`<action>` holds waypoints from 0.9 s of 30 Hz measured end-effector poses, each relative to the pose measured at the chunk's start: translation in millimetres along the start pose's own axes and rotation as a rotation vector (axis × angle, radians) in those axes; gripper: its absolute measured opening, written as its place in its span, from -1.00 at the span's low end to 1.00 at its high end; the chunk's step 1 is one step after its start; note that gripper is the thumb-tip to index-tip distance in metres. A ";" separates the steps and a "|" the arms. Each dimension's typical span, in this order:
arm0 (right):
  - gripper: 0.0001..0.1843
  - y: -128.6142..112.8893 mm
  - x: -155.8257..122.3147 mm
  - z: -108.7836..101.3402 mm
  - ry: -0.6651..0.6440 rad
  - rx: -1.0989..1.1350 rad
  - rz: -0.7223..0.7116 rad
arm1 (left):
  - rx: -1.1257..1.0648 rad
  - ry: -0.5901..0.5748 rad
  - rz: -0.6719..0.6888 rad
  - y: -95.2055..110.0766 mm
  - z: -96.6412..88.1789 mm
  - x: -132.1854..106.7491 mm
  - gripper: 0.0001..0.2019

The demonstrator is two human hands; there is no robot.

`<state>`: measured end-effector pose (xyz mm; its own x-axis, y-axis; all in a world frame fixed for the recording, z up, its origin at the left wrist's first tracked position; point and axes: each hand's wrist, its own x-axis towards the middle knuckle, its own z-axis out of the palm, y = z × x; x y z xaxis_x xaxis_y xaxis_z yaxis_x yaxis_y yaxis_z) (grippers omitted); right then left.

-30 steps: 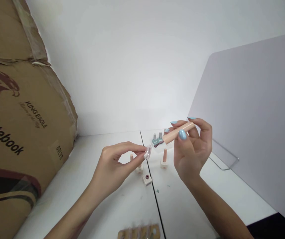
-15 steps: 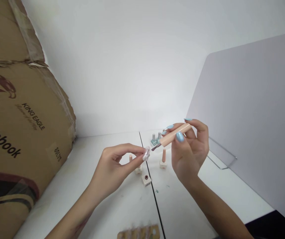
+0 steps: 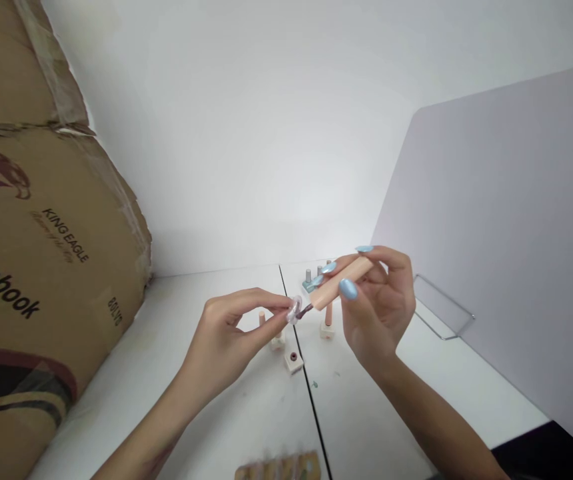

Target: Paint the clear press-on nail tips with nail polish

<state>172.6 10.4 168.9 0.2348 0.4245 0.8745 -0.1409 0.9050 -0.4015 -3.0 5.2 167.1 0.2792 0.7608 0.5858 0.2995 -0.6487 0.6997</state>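
My left hand (image 3: 239, 327) pinches a small, shiny, pearly-white piece (image 3: 294, 309) between thumb and fingertips; its exact kind is hard to make out. My right hand (image 3: 379, 303) grips the peach cap of a nail polish brush (image 3: 342, 283), slanted down to the left. Its dark tip appears to touch the pearly piece. Below the hands stands an uncapped white polish bottle (image 3: 294, 363) with a dark mouth. A capped bottle with a peach top (image 3: 327, 328) is to its right, partly behind the brush. Another white bottle (image 3: 278, 341) is half hidden by my left hand.
Several teal polish bottles (image 3: 308, 283) with grey caps stand at the back. A tan holder with clear strips (image 3: 279, 465) lies at the near edge. A large cardboard box (image 3: 56, 267) rises on the left. On the right is a pale panel (image 3: 506, 233) with a wire stand (image 3: 444, 320).
My right hand has moved left and slightly down, bringing the brush tip from just beside the pearly piece onto it. My left hand has stayed almost still.
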 end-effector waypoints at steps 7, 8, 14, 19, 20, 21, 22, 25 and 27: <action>-0.70 2.9 2.4 1.4 0.153 -0.069 0.072 | 0.028 -0.001 0.021 0.3 0.1 -1.1 -0.90; -0.70 3.4 2.8 0.4 0.175 -0.064 0.097 | 0.029 0.000 0.022 0.0 -0.3 -1.2 -0.90; -0.69 0.3 0.8 -0.4 -0.031 -0.015 -0.055 | 0.025 0.002 0.059 1.2 -0.3 0.8 -0.90; -0.69 0.9 1.7 1.9 0.028 -0.069 -0.020 | 0.055 0.012 0.094 1.4 0.1 0.2 -0.90; -0.70 1.7 2.2 1.4 0.079 -0.077 0.014 | 0.064 0.016 0.101 0.6 -0.1 -0.4 -0.90; -0.71 2.3 2.6 0.7 0.122 -0.084 0.043 | 0.072 0.019 0.105 -0.2 -0.3 -1.0 -0.90; -0.72 2.7 2.8 0.0 0.148 -0.087 0.059 | 0.075 0.023 0.108 -1.0 -0.6 -1.5 -0.90; -0.71 2.2 2.2 -1.5 0.118 -0.063 0.029 | 0.071 0.022 0.115 -2.0 -1.0 -1.4 -0.89; -0.69 1.1 1.0 -0.9 0.014 -0.046 -0.034 | 0.069 0.015 0.119 -1.2 -0.9 -0.3 -0.88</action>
<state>173.6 11.9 169.1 0.2522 0.3934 0.8841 -0.0886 0.9192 -0.3838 -4.3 5.8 166.4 0.3026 0.6784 0.6695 0.3269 -0.7337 0.5957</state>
